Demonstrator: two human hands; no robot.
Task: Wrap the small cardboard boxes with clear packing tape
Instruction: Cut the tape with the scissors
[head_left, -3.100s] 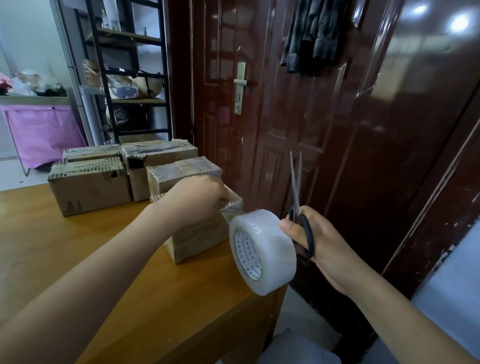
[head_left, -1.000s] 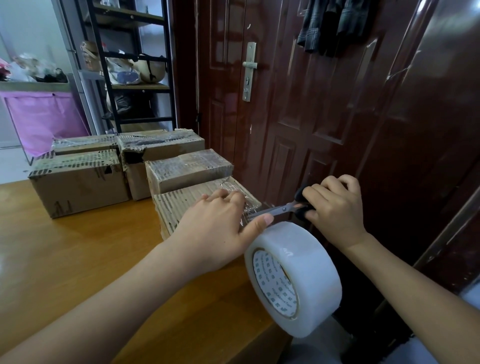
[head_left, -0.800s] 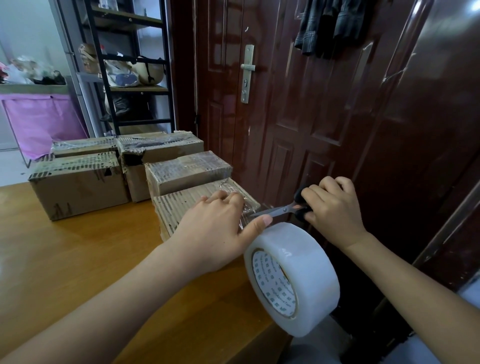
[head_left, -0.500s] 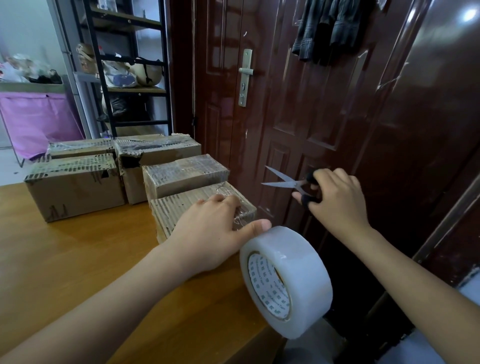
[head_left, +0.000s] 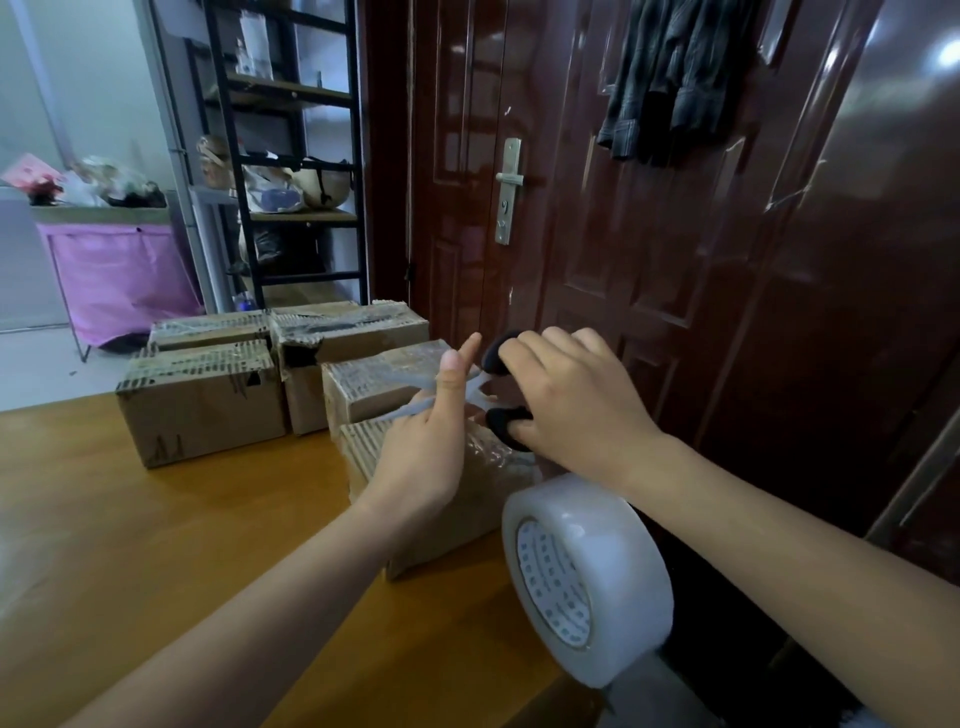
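My right hand (head_left: 566, 405) grips the black-handled scissors (head_left: 501, 387), blades parted beside my left hand (head_left: 431, 441), which rests on the nearest cardboard box (head_left: 452, 514) with forefinger raised. The tape roll (head_left: 587, 582) hangs off the table edge (head_left: 156, 519). Risks: blades nicking my finger; the loose tape end folding onto itself.

Brown ribbed boxes (head_left: 202, 400), translucent white tape roll (head_left: 587, 577), black-handled scissors (head_left: 506, 418).
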